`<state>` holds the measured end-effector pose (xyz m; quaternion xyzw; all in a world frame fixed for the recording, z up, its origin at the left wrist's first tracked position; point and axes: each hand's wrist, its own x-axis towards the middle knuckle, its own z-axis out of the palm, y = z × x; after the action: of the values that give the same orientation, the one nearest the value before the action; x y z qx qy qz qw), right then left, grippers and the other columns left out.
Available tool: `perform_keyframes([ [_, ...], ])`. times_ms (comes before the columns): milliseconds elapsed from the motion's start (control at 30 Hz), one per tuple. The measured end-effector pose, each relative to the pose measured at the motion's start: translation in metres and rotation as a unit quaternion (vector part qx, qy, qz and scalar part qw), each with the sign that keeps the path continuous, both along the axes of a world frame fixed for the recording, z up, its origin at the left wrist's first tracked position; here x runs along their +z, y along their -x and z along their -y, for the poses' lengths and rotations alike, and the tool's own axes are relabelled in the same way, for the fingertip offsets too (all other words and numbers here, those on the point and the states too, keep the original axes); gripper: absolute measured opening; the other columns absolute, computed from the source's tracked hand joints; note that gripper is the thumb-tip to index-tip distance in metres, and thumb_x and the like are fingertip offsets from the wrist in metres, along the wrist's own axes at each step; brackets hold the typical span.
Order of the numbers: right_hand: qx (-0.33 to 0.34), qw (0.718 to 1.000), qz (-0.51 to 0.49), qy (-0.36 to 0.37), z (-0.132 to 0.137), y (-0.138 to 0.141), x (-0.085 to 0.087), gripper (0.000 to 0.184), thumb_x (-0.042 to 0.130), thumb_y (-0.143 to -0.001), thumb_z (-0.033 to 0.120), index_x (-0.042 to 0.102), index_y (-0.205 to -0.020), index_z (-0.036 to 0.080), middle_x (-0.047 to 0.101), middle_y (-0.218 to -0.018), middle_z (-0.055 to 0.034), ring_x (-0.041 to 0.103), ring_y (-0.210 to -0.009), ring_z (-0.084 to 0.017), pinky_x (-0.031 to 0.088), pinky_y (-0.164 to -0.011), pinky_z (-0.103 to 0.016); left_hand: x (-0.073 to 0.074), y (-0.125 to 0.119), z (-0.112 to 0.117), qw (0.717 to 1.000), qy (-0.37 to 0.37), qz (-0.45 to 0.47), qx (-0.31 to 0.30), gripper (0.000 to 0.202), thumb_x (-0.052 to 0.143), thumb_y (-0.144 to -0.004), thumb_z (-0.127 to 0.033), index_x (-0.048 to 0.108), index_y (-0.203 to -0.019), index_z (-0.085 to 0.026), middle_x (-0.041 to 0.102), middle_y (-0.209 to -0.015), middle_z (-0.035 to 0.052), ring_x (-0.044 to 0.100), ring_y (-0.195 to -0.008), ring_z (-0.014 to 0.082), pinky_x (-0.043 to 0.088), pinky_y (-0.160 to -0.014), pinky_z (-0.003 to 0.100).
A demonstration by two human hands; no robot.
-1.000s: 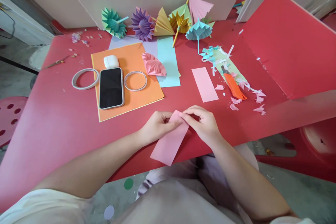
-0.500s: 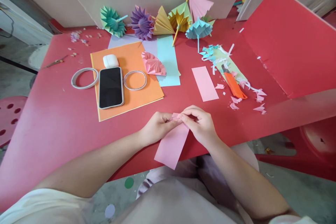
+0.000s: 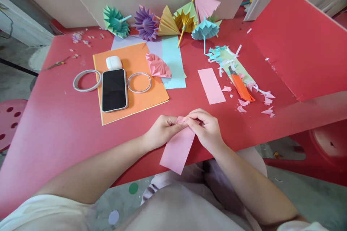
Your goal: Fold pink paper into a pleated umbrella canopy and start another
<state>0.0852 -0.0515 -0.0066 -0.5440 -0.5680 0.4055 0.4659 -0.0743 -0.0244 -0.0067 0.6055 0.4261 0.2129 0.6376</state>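
Note:
A strip of pink paper (image 3: 177, 151) hangs from both hands over the front edge of the red table, its top end folded. My left hand (image 3: 161, 131) pinches the fold from the left, thumb on top. From the right, my right hand (image 3: 207, 128) grips the same folded end between thumb and fingers. The fingers partly hide the fold. Beyond the right hand lies a second flat pink paper strip (image 3: 211, 86). A pleated pink paper fan (image 3: 158, 65) rests farther back, partly on orange sheets.
On the orange paper (image 3: 151, 97) lie a phone (image 3: 114, 91), a white earbud case (image 3: 114, 62) and a tape roll (image 3: 139, 82). Another tape roll (image 3: 87, 81) overlaps its edge. An orange cutter (image 3: 242, 87) lies among paper scraps at right. Folded paper umbrellas (image 3: 146, 24) line the back wall.

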Motion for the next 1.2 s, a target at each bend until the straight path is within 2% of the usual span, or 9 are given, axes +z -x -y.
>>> perform_keyframes([
  [133,-0.001,1.0,0.003,-0.009,0.0009,0.0005,-0.0004,0.013,0.059,-0.081,0.025,0.064,-0.069,0.021,0.061,-0.073,0.0007,0.055,-0.064,-0.01,0.044,-0.057,-0.024,-0.0007,0.0002,-0.0003,1.0,0.006,0.0,0.002,0.039,0.055,-0.083,-0.046,0.068,-0.073,-0.01,0.058,-0.062,0.0008,0.045,-0.053,0.0084,0.032,-0.045,0.02],
  [300,-0.002,1.0,0.004,-0.017,0.0014,0.0005,-0.0008,0.013,0.059,-0.082,0.023,0.065,-0.07,0.021,0.061,-0.073,0.0005,0.055,-0.065,-0.01,0.044,-0.058,-0.024,-0.0006,0.0011,-0.0006,1.0,0.025,-0.002,-0.002,0.037,0.055,-0.083,-0.045,0.069,-0.077,-0.011,0.063,-0.072,0.0022,0.05,-0.06,0.0097,0.037,-0.051,0.02],
  [500,-0.003,1.0,0.009,-0.02,0.0014,0.0011,0.0002,0.014,0.058,-0.082,0.023,0.064,-0.069,0.021,0.061,-0.072,0.0003,0.055,-0.065,-0.011,0.044,-0.058,-0.025,0.0017,0.0011,-0.0001,1.0,0.025,0.002,-0.005,0.035,0.055,-0.084,-0.043,0.071,-0.082,-0.012,0.06,-0.065,-0.0003,0.045,-0.057,0.0078,0.035,-0.05,0.019],
  [700,-0.007,0.999,0.005,-0.035,0.0034,0.0018,-0.0007,0.014,0.058,-0.082,0.023,0.064,-0.07,0.021,0.06,-0.072,0.0002,0.055,-0.064,-0.01,0.044,-0.057,-0.024,0.002,0.0008,-0.0004,1.0,0.026,0.008,-0.013,0.034,0.054,-0.085,-0.042,0.072,-0.086,-0.012,0.063,-0.073,0.0019,0.05,-0.064,0.0104,0.039,-0.056,0.021],
  [833,0.009,0.999,0.026,-0.029,0.0029,-0.0004,-0.0012,0.014,0.057,-0.083,0.025,0.064,-0.072,0.021,0.061,-0.075,-0.0004,0.057,-0.067,-0.011,0.045,-0.057,-0.024,0.0019,0.0004,-0.0006,1.0,0.015,-0.007,-0.014,0.036,0.054,-0.084,-0.043,0.07,-0.079,-0.011,0.056,-0.063,-0.0004,0.041,-0.056,0.0077,0.032,-0.05,0.019],
  [933,0.035,0.999,0.039,-0.014,0.0015,-0.0026,0.0002,0.011,0.058,-0.083,0.026,0.067,-0.078,0.022,0.064,-0.078,-0.0009,0.06,-0.072,-0.012,0.047,-0.063,-0.025,0.0022,-0.0003,-0.0003,0.999,0.003,-0.033,-0.025,0.037,0.054,-0.083,-0.043,0.068,-0.072,-0.011,0.044,-0.055,-0.003,0.032,-0.051,0.0062,0.026,-0.045,0.019],
  [1067,0.037,0.999,0.026,0.021,-0.0004,-0.005,0.0022,0.011,0.061,-0.082,0.027,0.068,-0.074,0.023,0.065,-0.077,-0.0002,0.062,-0.075,-0.013,0.049,-0.071,-0.026,0.0006,-0.001,-0.0004,0.998,-0.001,-0.056,-0.039,0.043,0.051,-0.084,-0.048,0.058,-0.061,-0.011,0.028,-0.053,-0.0049,0.024,-0.051,0.0057,0.019,-0.043,0.019],
  [1200,0.028,0.998,0.004,0.05,-0.001,-0.0054,0.002,0.01,0.062,-0.081,0.026,0.067,-0.074,0.022,0.066,-0.078,-0.0003,0.062,-0.076,-0.013,0.049,-0.069,-0.026,-0.0014,-0.0011,-0.0004,0.998,-0.006,-0.043,-0.036,0.044,0.049,-0.085,-0.049,0.055,-0.063,-0.012,0.027,-0.056,-0.0048,0.024,-0.052,0.0057,0.02,-0.043,0.019],
])
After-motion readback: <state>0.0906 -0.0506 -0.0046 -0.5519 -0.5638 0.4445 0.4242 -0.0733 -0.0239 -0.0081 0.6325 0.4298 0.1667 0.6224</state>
